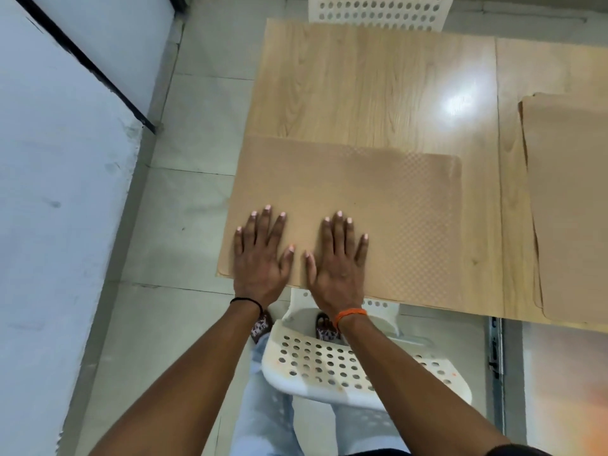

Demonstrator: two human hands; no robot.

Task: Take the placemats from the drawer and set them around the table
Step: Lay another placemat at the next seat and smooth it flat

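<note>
- Broadly, the table is the biggest thing in view: a pale wood-grain top made of two panels with a seam between them, one white perforated chair tucked in at the near edge and a second chair at the far edge.
- Next, the placemat lies flat at the near left corner of the table, its left edge just overhanging; it looks thin, light and flexible, with a dimpled, probably grippy face, so I judge it would slide poorly and is best lifted by pinching an edge or corner.
- Further right, a stack of placemats sits near the table's right side, well apart from the first; I count at least two from the offset edges, cannot tell more.
- Lastly, the left hand and right hand both rest palm-down on the near mat, fingers straight and spread, gripping nothing.
</note>
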